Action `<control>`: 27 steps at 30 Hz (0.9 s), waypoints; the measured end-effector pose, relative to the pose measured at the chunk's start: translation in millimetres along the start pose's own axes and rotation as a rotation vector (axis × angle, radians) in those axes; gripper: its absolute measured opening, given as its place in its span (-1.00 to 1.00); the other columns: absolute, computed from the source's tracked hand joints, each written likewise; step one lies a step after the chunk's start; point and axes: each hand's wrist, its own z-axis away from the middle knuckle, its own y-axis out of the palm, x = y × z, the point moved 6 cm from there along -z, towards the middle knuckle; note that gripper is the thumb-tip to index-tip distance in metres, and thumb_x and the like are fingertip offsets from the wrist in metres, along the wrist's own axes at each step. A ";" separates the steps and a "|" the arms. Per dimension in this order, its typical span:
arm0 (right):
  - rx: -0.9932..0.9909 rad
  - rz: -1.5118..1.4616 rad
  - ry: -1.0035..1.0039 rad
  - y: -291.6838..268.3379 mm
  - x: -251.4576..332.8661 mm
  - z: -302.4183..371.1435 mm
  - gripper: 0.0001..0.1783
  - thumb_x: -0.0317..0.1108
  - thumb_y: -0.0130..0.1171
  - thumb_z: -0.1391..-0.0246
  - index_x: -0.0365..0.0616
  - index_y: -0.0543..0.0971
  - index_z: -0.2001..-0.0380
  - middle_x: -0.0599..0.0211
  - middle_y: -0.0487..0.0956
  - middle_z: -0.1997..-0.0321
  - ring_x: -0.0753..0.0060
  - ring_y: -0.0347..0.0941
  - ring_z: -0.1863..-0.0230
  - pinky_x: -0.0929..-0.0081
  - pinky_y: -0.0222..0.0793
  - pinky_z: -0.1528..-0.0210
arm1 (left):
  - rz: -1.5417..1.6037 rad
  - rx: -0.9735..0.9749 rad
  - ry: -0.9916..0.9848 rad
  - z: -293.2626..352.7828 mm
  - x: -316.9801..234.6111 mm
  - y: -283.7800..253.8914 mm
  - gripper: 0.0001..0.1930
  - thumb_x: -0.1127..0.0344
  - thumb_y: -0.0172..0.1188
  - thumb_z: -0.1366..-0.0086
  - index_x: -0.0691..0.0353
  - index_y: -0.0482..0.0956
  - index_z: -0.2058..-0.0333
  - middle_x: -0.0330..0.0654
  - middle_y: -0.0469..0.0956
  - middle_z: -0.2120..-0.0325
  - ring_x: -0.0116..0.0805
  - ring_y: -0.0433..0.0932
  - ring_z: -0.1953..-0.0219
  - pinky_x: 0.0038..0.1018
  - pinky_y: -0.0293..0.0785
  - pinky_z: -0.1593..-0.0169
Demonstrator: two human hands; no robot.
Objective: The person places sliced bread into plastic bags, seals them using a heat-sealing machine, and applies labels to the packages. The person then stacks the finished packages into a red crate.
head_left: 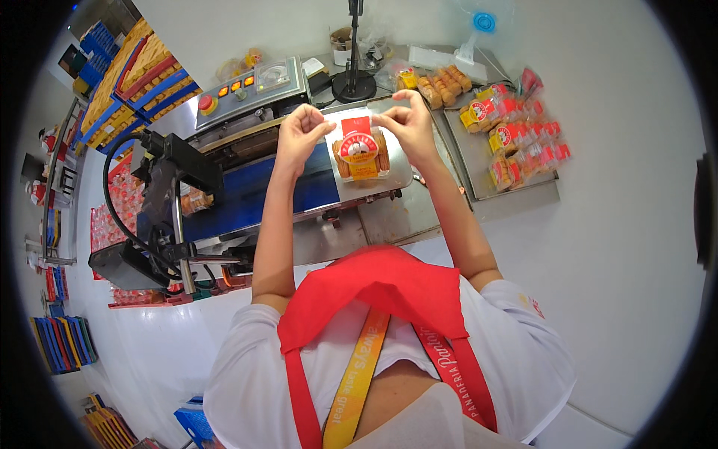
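In front of me a clear plastic packet of brown baked goods [360, 156], with a red and yellow label, lies on a pale metal plate [396, 176]. My left hand [301, 136] pinches the upper left corner of its flat top end between thumb and fingertips. At the upper right corner my right hand [408, 126] has a similar pinch, thumb against curled fingers. A blue conveyor belt [280, 188] adjoins the plate on the left. Another packet [196, 200] sits farther along the belt, partly hidden behind a black machine head [161, 194].
A control panel [250, 88] with lit buttons stands behind the belt. Several filled packets [523, 137] lie on a metal tray [486, 188] at the right, more behind it. A black stand [354, 86] rises at the back. Stacked crates [134, 82] fill the far left.
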 end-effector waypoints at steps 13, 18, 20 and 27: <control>-0.019 0.625 0.194 -8.0 -115.5 -84.6 -0.72 -0.50 0.44 0.38 -0.22 0.54 0.52 0.26 0.58 0.58 0.45 0.52 0.52 0.45 0.42 0.40 | -1.168 -0.218 -0.030 -65.7 40.5 4.6 -0.89 0.34 0.33 0.15 0.10 0.62 0.55 -0.09 0.61 0.55 -0.14 0.62 0.36 -0.29 0.51 0.21; 0.122 0.855 -0.010 12.2 -89.6 -84.8 -0.89 -0.48 0.34 0.35 -0.19 0.60 0.64 0.19 0.58 0.59 0.28 0.54 0.50 0.40 0.44 0.38 | -1.164 -0.206 -0.046 -63.9 47.9 -1.1 -0.89 0.37 0.33 0.12 0.07 0.68 0.51 -0.07 0.62 0.51 -0.13 0.62 0.37 -0.31 0.53 0.18; 0.201 0.927 -0.126 16.2 -90.9 -86.0 -0.93 -0.47 0.28 0.29 -0.21 0.60 0.62 0.12 0.60 0.53 0.19 0.55 0.45 0.35 0.46 0.36 | -1.167 -0.190 -0.060 -64.7 51.6 -0.7 -0.87 0.38 0.33 0.11 0.04 0.72 0.49 -0.05 0.62 0.49 -0.12 0.62 0.36 -0.32 0.54 0.15; 0.555 1.464 -0.365 46.2 -87.4 -82.0 -0.84 -0.34 0.10 0.07 -0.08 0.63 0.41 0.18 0.58 0.43 0.13 0.50 0.31 0.31 0.45 0.23 | -1.136 -0.168 -0.030 -66.6 53.2 -2.9 -0.86 0.42 0.30 0.11 0.13 0.71 0.48 0.04 0.61 0.49 -0.07 0.62 0.37 -0.30 0.54 0.15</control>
